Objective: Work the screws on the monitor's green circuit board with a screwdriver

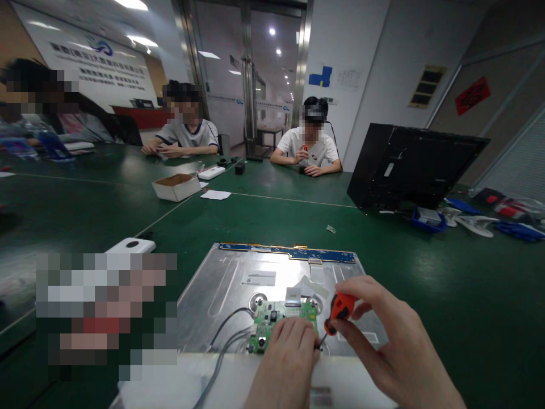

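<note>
My right hand (383, 335) grips a screwdriver (342, 307) with an orange and black handle. Its thin shaft slants down left to the lower right corner of a green circuit board (264, 318). Over the lower right part of that board lies my left hand (293, 346), fingers together and bent, the thumb side close to the screwdriver's tip; the fingertips and anything under them are hidden. The board sits on the metal back of a flat display panel (221, 284). Cables (230, 341) run from the board's left side, and a flat ribbon cable (293, 295) meets its top edge.
A blue circuit strip (281, 251) lines the panel's far edge. On the green table (272, 218) stand an open cardboard box (176, 187), a black monitor (413, 165) and a blue tray (428, 220). Several people sit around; one opposite (313, 142) holds a small orange tool.
</note>
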`<state>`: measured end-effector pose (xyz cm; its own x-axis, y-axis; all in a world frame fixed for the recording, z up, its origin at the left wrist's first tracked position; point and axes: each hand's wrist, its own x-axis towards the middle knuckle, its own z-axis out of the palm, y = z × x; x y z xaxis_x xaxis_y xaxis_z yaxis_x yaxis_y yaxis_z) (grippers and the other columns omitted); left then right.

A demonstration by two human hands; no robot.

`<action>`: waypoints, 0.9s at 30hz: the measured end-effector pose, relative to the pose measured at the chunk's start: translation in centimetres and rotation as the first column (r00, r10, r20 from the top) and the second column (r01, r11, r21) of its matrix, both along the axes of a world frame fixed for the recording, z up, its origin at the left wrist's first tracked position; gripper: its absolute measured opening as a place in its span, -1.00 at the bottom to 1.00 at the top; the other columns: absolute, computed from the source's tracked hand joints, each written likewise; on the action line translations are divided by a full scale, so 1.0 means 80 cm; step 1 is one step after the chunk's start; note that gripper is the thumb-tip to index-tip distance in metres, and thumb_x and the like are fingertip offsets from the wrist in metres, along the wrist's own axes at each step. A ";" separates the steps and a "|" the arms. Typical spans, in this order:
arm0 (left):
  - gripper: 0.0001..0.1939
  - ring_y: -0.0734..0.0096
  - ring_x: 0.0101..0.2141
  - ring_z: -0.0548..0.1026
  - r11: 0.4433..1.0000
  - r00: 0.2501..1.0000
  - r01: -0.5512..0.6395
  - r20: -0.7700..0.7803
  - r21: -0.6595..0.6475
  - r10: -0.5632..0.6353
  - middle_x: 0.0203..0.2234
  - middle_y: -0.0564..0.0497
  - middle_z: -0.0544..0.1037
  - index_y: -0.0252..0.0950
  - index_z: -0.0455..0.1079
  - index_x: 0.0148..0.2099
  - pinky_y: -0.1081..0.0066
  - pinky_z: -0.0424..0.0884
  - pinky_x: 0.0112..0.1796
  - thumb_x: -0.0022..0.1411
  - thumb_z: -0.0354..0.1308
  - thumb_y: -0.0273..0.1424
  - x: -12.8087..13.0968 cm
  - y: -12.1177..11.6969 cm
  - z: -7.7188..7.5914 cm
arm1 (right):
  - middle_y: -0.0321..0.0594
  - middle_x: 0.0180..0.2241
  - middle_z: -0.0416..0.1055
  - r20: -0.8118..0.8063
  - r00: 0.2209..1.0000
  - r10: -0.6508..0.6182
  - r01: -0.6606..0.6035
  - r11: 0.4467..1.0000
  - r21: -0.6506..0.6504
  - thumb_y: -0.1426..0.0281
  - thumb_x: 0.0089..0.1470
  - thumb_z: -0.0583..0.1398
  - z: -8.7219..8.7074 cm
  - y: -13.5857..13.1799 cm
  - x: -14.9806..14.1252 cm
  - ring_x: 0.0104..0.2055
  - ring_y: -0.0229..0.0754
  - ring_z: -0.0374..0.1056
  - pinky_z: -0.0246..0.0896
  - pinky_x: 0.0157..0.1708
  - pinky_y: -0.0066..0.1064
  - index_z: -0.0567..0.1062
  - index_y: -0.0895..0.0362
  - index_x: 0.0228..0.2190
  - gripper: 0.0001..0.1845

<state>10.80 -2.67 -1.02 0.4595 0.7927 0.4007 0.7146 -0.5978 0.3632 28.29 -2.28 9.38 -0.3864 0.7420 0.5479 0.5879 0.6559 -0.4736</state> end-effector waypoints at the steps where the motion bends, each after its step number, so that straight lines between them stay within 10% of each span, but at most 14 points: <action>1: -0.76 0.11 -0.21 0.46 1.000 1.000 0.003 0.000 0.000 -0.003 -0.27 -0.02 0.50 -0.25 0.30 -0.23 0.10 0.41 -0.16 0.16 0.01 -0.69 0.000 0.000 0.000 | -0.24 -0.15 0.46 -0.002 1.000 0.004 -0.004 1.000 0.002 0.54 0.19 0.14 0.000 0.000 0.000 -0.29 -0.22 0.42 0.39 -0.37 -0.38 0.25 -0.03 0.05 -0.57; 27: -0.73 0.11 -0.22 0.43 0.998 0.999 -0.007 0.049 0.054 0.005 -0.28 -0.03 0.48 -0.24 0.30 -0.20 0.10 0.36 -0.15 0.16 -0.02 -0.70 0.004 0.002 -0.022 | -0.32 -0.35 0.51 0.031 0.996 -0.086 0.083 0.992 0.093 0.39 0.20 0.19 -0.001 -0.002 -0.001 -0.42 -0.22 0.49 0.38 -0.46 -0.44 0.28 0.01 -0.03 -0.69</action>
